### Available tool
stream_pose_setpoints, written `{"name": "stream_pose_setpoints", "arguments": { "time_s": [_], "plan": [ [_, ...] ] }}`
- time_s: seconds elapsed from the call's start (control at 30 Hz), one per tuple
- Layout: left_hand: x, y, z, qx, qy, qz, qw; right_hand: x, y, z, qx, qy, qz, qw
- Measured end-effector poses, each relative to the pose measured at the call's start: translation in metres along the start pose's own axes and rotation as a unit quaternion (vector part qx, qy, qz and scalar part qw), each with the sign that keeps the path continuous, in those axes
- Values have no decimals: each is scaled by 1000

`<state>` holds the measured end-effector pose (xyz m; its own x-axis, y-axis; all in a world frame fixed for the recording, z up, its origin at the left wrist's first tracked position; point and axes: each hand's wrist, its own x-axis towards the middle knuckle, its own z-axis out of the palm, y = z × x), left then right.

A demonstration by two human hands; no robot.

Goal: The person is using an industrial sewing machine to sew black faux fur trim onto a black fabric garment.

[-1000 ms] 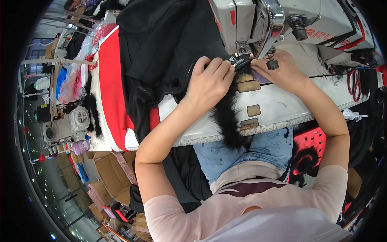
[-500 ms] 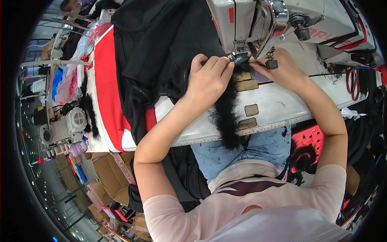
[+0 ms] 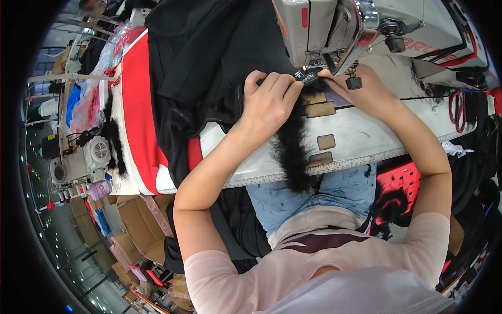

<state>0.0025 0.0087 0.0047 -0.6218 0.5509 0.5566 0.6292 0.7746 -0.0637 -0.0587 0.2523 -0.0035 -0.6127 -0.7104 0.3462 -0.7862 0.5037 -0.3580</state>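
My left hand (image 3: 267, 107), fingers curled, grips the black fabric (image 3: 212, 63) beside a small black label with white print (image 3: 307, 76) at the sewing machine's presser foot (image 3: 314, 65). My right hand (image 3: 366, 91) pinches the label's right end, its fingertips partly behind the machine (image 3: 298, 29). A strip of black fluffy fur trim (image 3: 293, 152) hangs from under the label down over the table's front edge, between my forearms. I cannot make out exactly how the label, trim and fabric are layered under the foot.
The white table (image 3: 366, 131) has a ruler along its front edge. Red cloth (image 3: 138, 115) lies at left, beside another machine's motor (image 3: 97, 154) and plastic bags. Red scissors (image 3: 456, 112) lie at right. Cardboard boxes (image 3: 141, 225) stand lower left; a person's head shows blurred at top left.
My left hand has moved slightly left and up since a second ago. The label now sits at a slightly different angle, with more of its face showing. My right hand has shifted slightly left.
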Motion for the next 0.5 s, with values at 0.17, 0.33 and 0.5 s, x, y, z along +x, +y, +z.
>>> {"name": "stream_pose_setpoints", "arguments": {
  "time_s": [0.17,0.33,0.5],
  "plan": [
    [6,0,3,11,-2,22,1000,-1,6,0,-16,-11,-24,1000],
    [6,-5,6,8,3,31,999,4,1,-6,-13,-15,-36,999],
    [1,-4,12,-12,29,5,1000,0,6,3,19,11,-27,999]
  ]
}}
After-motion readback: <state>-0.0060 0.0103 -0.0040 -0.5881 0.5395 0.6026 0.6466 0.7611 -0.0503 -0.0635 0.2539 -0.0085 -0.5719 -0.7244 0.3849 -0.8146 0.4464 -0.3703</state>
